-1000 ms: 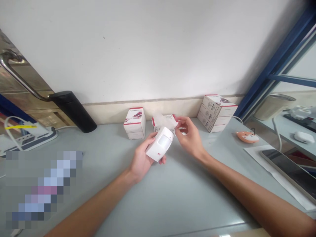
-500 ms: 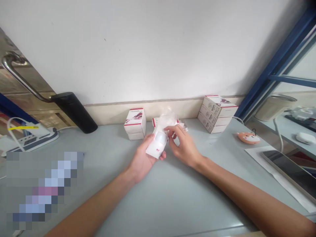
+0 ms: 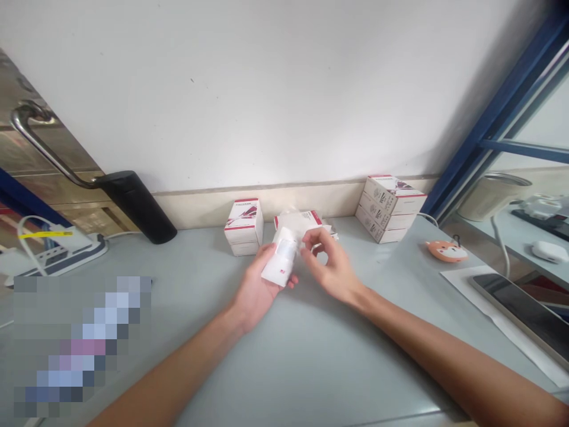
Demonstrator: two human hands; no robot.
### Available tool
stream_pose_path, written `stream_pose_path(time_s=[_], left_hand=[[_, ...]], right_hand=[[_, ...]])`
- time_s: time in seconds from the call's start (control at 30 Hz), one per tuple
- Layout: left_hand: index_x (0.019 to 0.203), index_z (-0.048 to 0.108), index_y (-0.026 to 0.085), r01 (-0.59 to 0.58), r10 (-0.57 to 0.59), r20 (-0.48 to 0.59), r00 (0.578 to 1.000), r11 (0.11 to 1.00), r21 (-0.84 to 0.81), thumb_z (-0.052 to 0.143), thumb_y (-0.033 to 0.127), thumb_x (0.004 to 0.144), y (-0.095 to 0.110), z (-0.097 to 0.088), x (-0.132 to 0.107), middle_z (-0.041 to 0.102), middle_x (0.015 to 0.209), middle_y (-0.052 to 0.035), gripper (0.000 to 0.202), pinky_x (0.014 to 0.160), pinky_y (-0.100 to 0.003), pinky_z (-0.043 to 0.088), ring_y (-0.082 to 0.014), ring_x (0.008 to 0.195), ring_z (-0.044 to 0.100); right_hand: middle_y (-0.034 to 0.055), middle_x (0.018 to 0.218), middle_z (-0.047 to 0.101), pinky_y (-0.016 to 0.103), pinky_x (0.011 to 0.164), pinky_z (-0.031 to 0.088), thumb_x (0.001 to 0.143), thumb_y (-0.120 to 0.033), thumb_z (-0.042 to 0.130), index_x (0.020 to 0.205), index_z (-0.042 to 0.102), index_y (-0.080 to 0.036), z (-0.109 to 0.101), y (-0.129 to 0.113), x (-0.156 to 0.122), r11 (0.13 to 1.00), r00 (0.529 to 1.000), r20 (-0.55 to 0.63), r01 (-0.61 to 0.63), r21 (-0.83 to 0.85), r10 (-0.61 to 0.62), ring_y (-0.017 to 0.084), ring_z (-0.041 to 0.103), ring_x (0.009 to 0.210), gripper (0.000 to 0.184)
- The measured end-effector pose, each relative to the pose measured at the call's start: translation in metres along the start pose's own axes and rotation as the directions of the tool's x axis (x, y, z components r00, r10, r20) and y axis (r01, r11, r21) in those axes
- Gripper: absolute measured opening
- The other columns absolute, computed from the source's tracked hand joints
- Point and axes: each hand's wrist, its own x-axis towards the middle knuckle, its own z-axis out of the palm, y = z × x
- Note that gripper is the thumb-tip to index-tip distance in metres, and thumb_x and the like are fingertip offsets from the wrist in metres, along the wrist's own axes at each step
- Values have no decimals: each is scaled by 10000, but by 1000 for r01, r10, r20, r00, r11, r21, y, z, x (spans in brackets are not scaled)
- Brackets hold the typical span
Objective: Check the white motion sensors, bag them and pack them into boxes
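My left hand point(image 3: 254, 292) is wrapped round a small white sensor-like device point(image 3: 280, 264) with a red mark, held above the grey table point(image 3: 311, 356). My right hand point(image 3: 331, 267) pinches at the device's upper end, where a thin clear plastic bag point(image 3: 297, 224) covers it. Right behind the hands lies an opened white and red box point(image 3: 306, 217).
A closed white and red box point(image 3: 244, 227) stands at the back, a stack of the same boxes point(image 3: 391, 209) to its right. A black cylinder point(image 3: 133, 206) leans at back left, a power strip point(image 3: 57, 252) on the left. An orange toy point(image 3: 447, 251) and a tablet point(image 3: 524, 308) lie right.
My right hand has come in from the right to the top of the device, bringing the clear plastic over its upper end. The left hand keeps its hold.
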Motion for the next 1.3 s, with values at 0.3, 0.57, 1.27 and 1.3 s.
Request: stream_pose_path(time_s=[0.3,0.57,1.27,1.3], left_hand=[[1261,634,214,-54,44,75,996,988,145,636,584,970,1,-1,2,735,1106,-93,471,798,-347,540,-206,870,703],[1309,638,297,-159,189,2,982,820,549,650,626,942,2,-11,6,693,1378,-68,493,1073,-414,477,-301,1300,621],[1182,768,258,-319,301,146,942,676,664,844,285,821,-3,-22,14,744,1242,-75,370,1028,-342,478,-310,1181,649],[1223,752,264,-330,318,143,937,678,657,862,269,801,-3,-21,13,728,1287,-77,437,1053,-345,468,-311,1221,634]], right_hand=[[37,867,695,343,785,536,1003,-698,502,1068,633,-211,-2,2,7,789,850,458,-461,406,260,185,678,810,508],[51,1061,722,356,863,514,953,-607,663,1071,708,-218,-22,8,17,942,934,314,-246,230,167,207,645,942,409],[66,1097,719,374,856,507,959,-483,680,1096,724,-230,-35,15,22,988,932,361,20,-155,38,227,623,965,291],[61,1094,724,370,850,508,966,-471,674,1105,723,-232,-34,16,21,988,923,383,20,-152,41,225,627,953,281]])
